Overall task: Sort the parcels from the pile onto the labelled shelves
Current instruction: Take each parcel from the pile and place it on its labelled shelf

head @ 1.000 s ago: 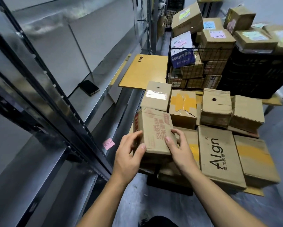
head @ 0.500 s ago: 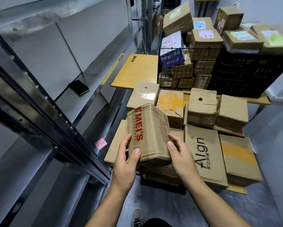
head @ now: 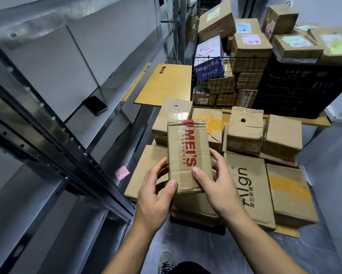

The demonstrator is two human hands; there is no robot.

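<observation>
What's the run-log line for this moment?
phase: pick | left hand: grips MEI'S box, left side | right hand: grips right side | box: held over pile | shelf: not yet placed

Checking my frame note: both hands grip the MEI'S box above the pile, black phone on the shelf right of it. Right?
One error: in the head view the black phone lies on the shelf left of the pile, not right. Left hand and right hand do both grip the MEI'S box above it.
</observation>
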